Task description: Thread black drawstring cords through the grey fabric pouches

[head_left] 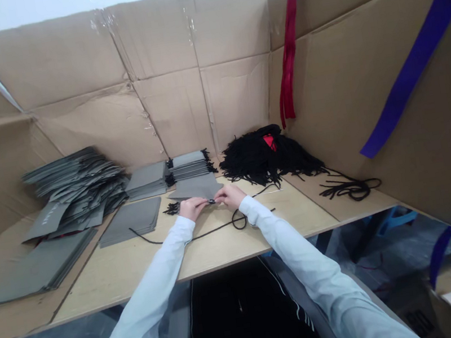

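My left hand [192, 208] and my right hand [230, 195] meet near the middle of the table, fingers pinched. Between their fingertips is a small dark bit of black cord, at the near edge of a grey paper bag [196, 186]. The bag lies flat just beyond my hands. One loose black cord [213, 229] runs across the table under my forearms and loops by my right wrist. Beside my left hand lies a small tuft of black cord ends [172, 208]. The exact grip is partly hidden by my fingers.
Behind the bag stand a stack of grey bags with black cords [190, 165] and a plainer stack [147, 180]. Larger grey piles [82, 186] fill the left. A heap of black cords [258, 158] lies right. Cardboard walls [162, 42] enclose the table [293, 215].
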Motion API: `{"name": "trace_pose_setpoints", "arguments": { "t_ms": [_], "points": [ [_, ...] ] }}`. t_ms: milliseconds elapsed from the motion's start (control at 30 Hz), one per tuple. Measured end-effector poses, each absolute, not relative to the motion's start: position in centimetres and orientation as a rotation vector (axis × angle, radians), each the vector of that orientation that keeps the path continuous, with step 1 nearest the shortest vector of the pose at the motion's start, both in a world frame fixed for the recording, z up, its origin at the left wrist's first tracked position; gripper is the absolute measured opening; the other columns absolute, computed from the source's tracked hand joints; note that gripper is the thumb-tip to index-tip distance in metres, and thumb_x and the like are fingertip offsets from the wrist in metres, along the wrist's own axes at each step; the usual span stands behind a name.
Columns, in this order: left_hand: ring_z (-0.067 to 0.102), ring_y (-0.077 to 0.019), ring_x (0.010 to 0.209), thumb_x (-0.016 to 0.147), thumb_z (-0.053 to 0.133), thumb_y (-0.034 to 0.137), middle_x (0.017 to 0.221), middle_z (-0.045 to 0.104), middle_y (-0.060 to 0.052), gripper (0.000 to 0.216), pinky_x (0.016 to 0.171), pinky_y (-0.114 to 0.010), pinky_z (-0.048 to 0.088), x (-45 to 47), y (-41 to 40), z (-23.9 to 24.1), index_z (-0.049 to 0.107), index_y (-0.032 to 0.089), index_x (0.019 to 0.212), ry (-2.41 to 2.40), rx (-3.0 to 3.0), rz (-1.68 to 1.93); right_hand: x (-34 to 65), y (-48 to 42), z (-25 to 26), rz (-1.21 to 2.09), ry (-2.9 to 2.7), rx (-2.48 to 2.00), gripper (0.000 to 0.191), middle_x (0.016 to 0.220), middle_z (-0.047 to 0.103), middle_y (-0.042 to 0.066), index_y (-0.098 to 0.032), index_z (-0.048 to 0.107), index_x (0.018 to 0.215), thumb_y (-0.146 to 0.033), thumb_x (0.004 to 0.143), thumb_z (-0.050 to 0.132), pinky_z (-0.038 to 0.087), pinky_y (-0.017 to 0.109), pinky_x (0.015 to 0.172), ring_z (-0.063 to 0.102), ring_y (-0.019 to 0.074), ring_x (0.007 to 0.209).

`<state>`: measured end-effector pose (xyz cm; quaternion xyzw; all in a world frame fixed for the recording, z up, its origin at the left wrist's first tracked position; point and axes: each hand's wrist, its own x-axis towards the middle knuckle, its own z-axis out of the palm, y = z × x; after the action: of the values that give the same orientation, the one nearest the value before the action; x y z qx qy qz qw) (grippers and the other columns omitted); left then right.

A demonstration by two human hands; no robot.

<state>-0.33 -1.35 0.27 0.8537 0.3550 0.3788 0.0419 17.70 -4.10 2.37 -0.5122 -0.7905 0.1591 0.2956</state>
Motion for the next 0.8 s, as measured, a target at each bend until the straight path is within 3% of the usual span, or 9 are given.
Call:
{"name": "trace_pose_setpoints", "arguments": {
  "t_ms": [167, 333, 467, 600, 700, 800],
  "points": [
    [0.059, -0.0140, 0.072, 0.071, 0.051, 0.028, 0.076, 0.065, -0.003, 0.015, 0.069, -0.023, 0.044, 0.1, -1.9, 0.6, 0.065, 0.023, 0.074, 0.935, 2.756, 1.079, 19.1, -3.9, 3.0, 1.044, -1.922, -1.210, 0.015, 0.057, 0.061, 0.004, -0.008, 0.063, 0.069, -0.020, 0.063, 0.058, 0.036, 0.017, 0.042, 0.041, 0.0040, 0.039],
    [0.059, -0.0136, 0.071, 0.072, 0.050, 0.028, 0.077, 0.065, -0.003, 0.016, 0.069, -0.022, 0.044, 0.2, -2.2, 0.7, 0.065, 0.023, 0.076, 0.862, 2.771, 1.085, 19.8, -3.9, 3.7, 1.195, -1.923, -1.134, 0.019, 0.055, 0.061, 0.004, -0.007, 0.061, 0.068, -0.023, 0.058, 0.062, 0.036, 0.019, 0.042, 0.043, 0.0051, 0.040],
    [0.059, -0.0129, 0.069, 0.071, 0.051, 0.032, 0.077, 0.065, -0.001, 0.017, 0.068, -0.021, 0.044, -0.1, -1.9, 0.7, 0.065, 0.024, 0.075, 0.903, 2.716, 1.133, 19.1, -4.4, 3.8, 0.801, -2.064, -1.162, 0.024, 0.060, 0.061, 0.000, -0.013, 0.057, 0.086, -0.019, 0.063, 0.058, 0.039, 0.019, 0.049, 0.052, 0.0079, 0.048],
    [0.059, -0.0112, 0.066, 0.070, 0.051, 0.035, 0.075, 0.065, 0.000, 0.019, 0.064, -0.019, 0.042, -0.5, -1.2, 1.1, 0.066, 0.023, 0.075, 0.886, 2.718, 1.016, 18.1, -5.7, 4.4, 0.031, -2.330, -1.313, 0.016, 0.071, 0.062, 0.001, -0.021, 0.056, 0.085, -0.023, 0.070, 0.052, 0.035, 0.020, 0.057, 0.056, 0.0123, 0.067],
    [0.058, -0.0103, 0.066, 0.069, 0.052, 0.036, 0.074, 0.065, 0.001, 0.019, 0.063, -0.018, 0.041, -0.8, -0.7, 1.6, 0.066, 0.024, 0.075, 0.845, 2.731, 0.919, 17.6, -6.6, 5.3, -0.390, -2.469, -1.394, 0.019, 0.073, 0.062, 0.004, -0.023, 0.054, 0.091, -0.029, 0.076, 0.044, 0.031, 0.021, 0.054, 0.056, 0.0147, 0.070],
    [0.058, -0.0109, 0.067, 0.068, 0.053, 0.038, 0.075, 0.065, 0.001, 0.020, 0.065, -0.018, 0.040, -1.2, -0.5, 2.4, 0.067, 0.024, 0.074, 0.848, 2.669, 0.886, 17.2, -7.3, 6.2, -0.588, -2.562, -1.353, 0.022, 0.076, 0.061, 0.005, -0.024, 0.050, 0.096, -0.030, 0.081, 0.035, 0.028, 0.021, 0.051, 0.056, 0.0142, 0.069]
  ]
}}
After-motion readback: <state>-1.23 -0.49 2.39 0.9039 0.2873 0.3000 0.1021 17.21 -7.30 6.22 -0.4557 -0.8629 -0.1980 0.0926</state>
